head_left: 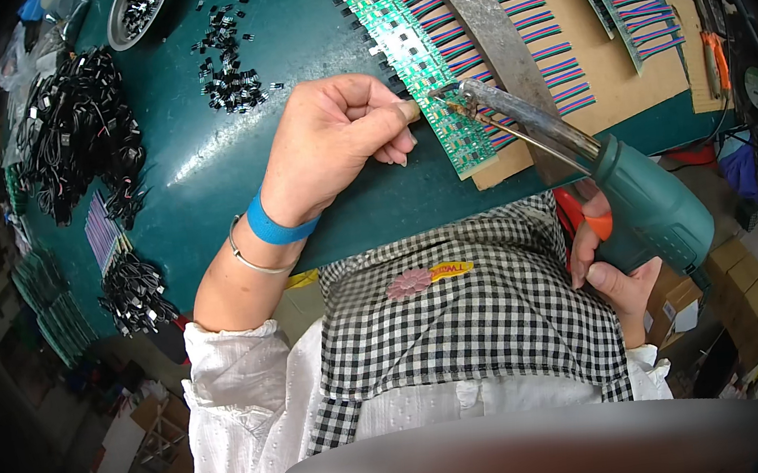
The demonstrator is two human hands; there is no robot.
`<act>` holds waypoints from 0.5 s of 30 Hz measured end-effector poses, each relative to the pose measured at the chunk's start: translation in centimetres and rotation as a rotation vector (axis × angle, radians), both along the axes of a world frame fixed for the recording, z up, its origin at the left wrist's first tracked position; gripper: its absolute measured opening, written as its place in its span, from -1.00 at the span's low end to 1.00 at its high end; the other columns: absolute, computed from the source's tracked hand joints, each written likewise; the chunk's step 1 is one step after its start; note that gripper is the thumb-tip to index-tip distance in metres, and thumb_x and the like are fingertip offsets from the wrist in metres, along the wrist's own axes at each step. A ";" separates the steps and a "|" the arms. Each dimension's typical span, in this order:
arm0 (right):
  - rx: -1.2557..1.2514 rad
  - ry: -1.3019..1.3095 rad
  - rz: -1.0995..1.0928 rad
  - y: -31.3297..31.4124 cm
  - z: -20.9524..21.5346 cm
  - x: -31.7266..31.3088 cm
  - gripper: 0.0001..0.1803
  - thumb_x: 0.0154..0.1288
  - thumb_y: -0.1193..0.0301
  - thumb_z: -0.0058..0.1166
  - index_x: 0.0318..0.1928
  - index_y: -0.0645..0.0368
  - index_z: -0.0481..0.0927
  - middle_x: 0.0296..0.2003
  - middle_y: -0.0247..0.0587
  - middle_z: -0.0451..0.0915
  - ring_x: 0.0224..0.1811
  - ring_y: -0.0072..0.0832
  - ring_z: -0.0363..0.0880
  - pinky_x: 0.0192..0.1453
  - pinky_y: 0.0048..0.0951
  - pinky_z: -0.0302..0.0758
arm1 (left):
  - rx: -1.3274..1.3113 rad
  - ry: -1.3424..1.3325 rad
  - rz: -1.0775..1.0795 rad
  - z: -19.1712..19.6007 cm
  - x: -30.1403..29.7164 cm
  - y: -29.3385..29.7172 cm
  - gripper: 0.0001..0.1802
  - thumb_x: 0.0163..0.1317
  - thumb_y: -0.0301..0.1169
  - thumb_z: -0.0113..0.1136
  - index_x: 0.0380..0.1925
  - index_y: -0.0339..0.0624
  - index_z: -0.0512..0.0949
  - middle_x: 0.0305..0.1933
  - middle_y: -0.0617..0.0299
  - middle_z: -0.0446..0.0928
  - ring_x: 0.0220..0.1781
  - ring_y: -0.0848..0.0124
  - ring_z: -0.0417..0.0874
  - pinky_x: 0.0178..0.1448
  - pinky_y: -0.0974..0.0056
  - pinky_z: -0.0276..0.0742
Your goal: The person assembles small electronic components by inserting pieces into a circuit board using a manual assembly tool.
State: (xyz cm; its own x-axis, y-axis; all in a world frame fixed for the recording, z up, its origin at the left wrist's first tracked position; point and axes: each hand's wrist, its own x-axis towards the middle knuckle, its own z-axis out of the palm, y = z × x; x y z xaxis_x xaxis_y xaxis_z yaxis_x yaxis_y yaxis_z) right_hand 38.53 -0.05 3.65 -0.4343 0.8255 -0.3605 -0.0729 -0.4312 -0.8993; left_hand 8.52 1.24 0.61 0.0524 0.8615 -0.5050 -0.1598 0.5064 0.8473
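My left hand (332, 140) is closed in a pinch at the left edge of a long green circuit board panel (417, 66). Whatever lies between thumb and forefinger is too small or hidden to make out. My right hand (625, 289) grips a green soldering gun (652, 194) by its handle. The gun's metal tip reaches over the panel, close to my left fingertips, with a thin tube alongside the barrel. Small black connectors line part of the panel's left edge, and colored wires (553, 50) extend from its right side. A flat metal bar (496, 35) lies across those wires.
The panel rests on cardboard (622, 86) on a green table (195, 154). Loose black connectors (231, 63) are scattered beyond my left hand, near a metal bowl (116, 33). Black cable bundles (78, 139) lie at left. Another wired board (600, 5) and orange-handled pliers (717, 58) are at right.
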 end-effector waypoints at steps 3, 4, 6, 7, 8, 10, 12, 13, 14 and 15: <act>-0.004 -0.004 -0.009 -0.1 0.2 -0.1 -0.31 -0.01 0.36 0.33 0.03 0.47 0.25 -0.57 -0.19 0.42 -0.67 -0.50 0.43 -0.64 -0.57 0.39 | 0.002 -0.001 -0.002 0.1 0.0 0.1 -0.86 0.16 -0.48 0.17 -0.44 -0.38 0.57 -0.53 0.17 0.58 -0.52 0.53 0.59 -0.38 0.47 0.56; -0.007 -0.001 -0.017 -0.1 0.1 -0.1 -0.31 -0.01 0.37 0.33 0.03 0.48 0.25 -0.57 -0.19 0.43 -0.67 -0.50 0.42 -0.64 -0.57 0.39 | -0.004 0.000 -0.003 0.1 0.0 0.1 -0.86 0.16 -0.48 0.17 -0.44 -0.38 0.57 -0.53 0.17 0.58 -0.52 0.54 0.58 -0.38 0.47 0.55; -0.004 -0.003 -0.015 0.0 0.1 0.0 -0.31 -0.01 0.36 0.33 0.03 0.48 0.25 -0.57 -0.19 0.43 -0.67 -0.51 0.42 -0.64 -0.57 0.39 | -0.005 0.009 -0.004 0.2 0.1 0.2 -0.86 0.16 -0.48 0.17 -0.45 -0.38 0.57 -0.53 0.17 0.58 -0.52 0.54 0.58 -0.39 0.47 0.55; -0.001 -0.008 -0.013 0.0 0.1 0.0 -0.30 -0.01 0.36 0.33 0.03 0.48 0.25 -0.57 -0.19 0.43 -0.67 -0.51 0.42 -0.64 -0.58 0.39 | -0.004 0.015 -0.003 0.2 0.1 0.1 -0.86 0.16 -0.48 0.17 -0.46 -0.38 0.57 -0.53 0.18 0.58 -0.52 0.54 0.58 -0.39 0.48 0.55; -0.001 -0.009 -0.013 0.0 0.0 0.0 -0.30 -0.01 0.36 0.33 0.03 0.48 0.25 -0.57 -0.19 0.43 -0.67 -0.51 0.42 -0.64 -0.58 0.39 | -0.005 0.014 -0.004 0.2 0.2 0.1 -0.86 0.16 -0.48 0.17 -0.46 -0.38 0.57 -0.53 0.18 0.58 -0.52 0.54 0.58 -0.39 0.48 0.55; 0.018 -0.012 -0.030 -0.1 -0.1 -0.1 -0.30 -0.02 0.35 0.34 0.02 0.48 0.26 -0.59 -0.19 0.43 -0.68 -0.51 0.42 -0.64 -0.59 0.38 | -0.012 0.013 0.003 0.2 0.2 0.1 -0.86 0.15 -0.48 0.18 -0.47 -0.38 0.56 -0.54 0.18 0.58 -0.53 0.55 0.58 -0.39 0.48 0.54; 0.023 -0.020 -0.027 0.0 0.0 -0.2 -0.31 -0.02 0.34 0.34 0.01 0.48 0.26 -0.60 -0.19 0.42 -0.68 -0.51 0.42 -0.64 -0.59 0.38 | -0.010 0.019 0.000 0.3 0.2 0.2 -0.86 0.15 -0.48 0.18 -0.48 -0.37 0.56 -0.54 0.18 0.58 -0.53 0.55 0.57 -0.40 0.48 0.54; 0.028 -0.025 -0.022 0.0 0.1 -0.2 -0.31 -0.02 0.34 0.34 0.01 0.48 0.26 -0.61 -0.19 0.42 -0.68 -0.51 0.41 -0.64 -0.60 0.37 | -0.008 0.027 -0.001 0.3 0.2 0.2 -0.86 0.15 -0.48 0.18 -0.49 -0.37 0.56 -0.55 0.18 0.58 -0.54 0.55 0.57 -0.40 0.48 0.54; 0.028 -0.026 -0.022 0.0 0.1 -0.2 -0.31 -0.02 0.34 0.34 0.01 0.48 0.26 -0.61 -0.19 0.42 -0.68 -0.51 0.41 -0.64 -0.60 0.37 | -0.008 0.027 -0.001 0.3 0.2 0.2 -0.86 0.15 -0.48 0.18 -0.49 -0.37 0.56 -0.55 0.18 0.58 -0.54 0.55 0.57 -0.40 0.48 0.54; 0.022 -0.023 -0.024 -0.1 0.0 -0.2 -0.31 -0.03 0.34 0.34 0.01 0.47 0.26 -0.61 -0.20 0.42 -0.69 -0.52 0.41 -0.64 -0.60 0.37 | -0.011 0.024 0.000 0.3 0.2 0.2 -0.86 0.15 -0.48 0.19 -0.49 -0.37 0.56 -0.55 0.18 0.58 -0.54 0.55 0.57 -0.40 0.48 0.53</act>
State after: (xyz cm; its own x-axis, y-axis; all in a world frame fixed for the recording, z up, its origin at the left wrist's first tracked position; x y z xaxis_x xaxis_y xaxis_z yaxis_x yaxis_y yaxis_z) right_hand 38.33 -0.11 3.68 -0.4060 0.8434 -0.3520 -0.0625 -0.4098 -0.9100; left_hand 8.76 1.44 0.94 0.0399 0.8559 -0.5155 -0.1390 0.5157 0.8454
